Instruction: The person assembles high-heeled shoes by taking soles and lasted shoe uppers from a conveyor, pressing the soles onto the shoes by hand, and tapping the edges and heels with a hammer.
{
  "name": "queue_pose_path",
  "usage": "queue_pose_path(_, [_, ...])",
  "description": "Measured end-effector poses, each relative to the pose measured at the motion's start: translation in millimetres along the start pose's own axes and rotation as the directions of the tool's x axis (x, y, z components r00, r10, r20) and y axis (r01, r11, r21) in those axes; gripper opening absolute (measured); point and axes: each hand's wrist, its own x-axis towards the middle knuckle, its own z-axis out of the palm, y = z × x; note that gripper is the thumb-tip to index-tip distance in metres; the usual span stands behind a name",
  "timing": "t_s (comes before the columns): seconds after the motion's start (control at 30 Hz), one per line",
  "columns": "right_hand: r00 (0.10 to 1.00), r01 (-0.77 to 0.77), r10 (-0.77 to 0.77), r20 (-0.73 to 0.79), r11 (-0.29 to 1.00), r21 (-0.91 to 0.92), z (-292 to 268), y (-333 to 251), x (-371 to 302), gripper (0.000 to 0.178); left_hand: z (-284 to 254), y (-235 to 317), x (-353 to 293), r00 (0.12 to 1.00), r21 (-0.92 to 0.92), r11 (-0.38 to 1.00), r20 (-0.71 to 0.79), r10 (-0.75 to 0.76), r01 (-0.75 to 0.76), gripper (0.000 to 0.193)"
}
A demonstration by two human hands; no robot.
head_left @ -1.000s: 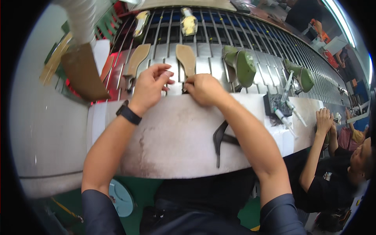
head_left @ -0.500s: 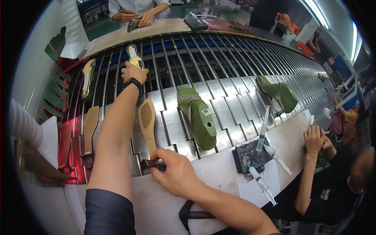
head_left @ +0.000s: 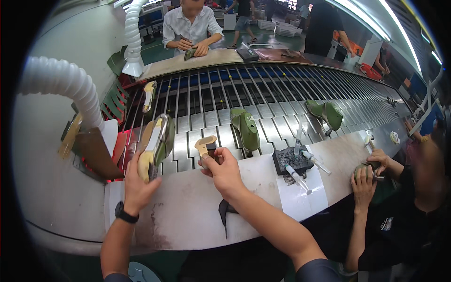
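My left hand, with a dark watch on its wrist, is closed round the heel end of a green shoe last. The last's yellow and white underside shows, toe end up. My right hand is closed on a tan shoe sole with a dark heel block. Sole and last are apart, both held over the near edge of the conveyor. Nearest beyond my right hand stands a green last with a strap. A dark hammer-like tool lies below my right forearm.
The slatted metal conveyor bears another strapped last and a last with yellow underside. Syringes rest at a black block. A white duct hangs left. A co-worker's hands work at the right; another person sits opposite.
My left hand has drawn the yellow-soled last back from the conveyor toward me. My right hand has lifted the tan sole off the conveyor. The view has tilted up.
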Motion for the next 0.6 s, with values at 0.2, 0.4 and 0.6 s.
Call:
queue_pose_path(0.2, [0.947, 0.319, -0.243, 0.208, 0.765, -0.559, 10, 71, -129, 0.023, -84, 51, -157, 0.969, 0.392, 0.906, 0.240, 0.066, -0.158, 0.094])
queue_pose_path(0.4, [0.672, 0.646, -0.611, 0.418, 0.208, -0.735, -47, 61, -135, 0.028, -113, 31, -196, 0.961, -0.168, 0.946, 0.059, -0.269, 0.276, 0.043])
queue_pose_path(0.6, [0.808, 0.572, -0.484, 0.336, 0.513, -0.640, -37, 31, -127, 0.027, -141, 68, -148, 0.964, -0.378, 0.926, -0.245, -0.099, -0.001, 0.032])
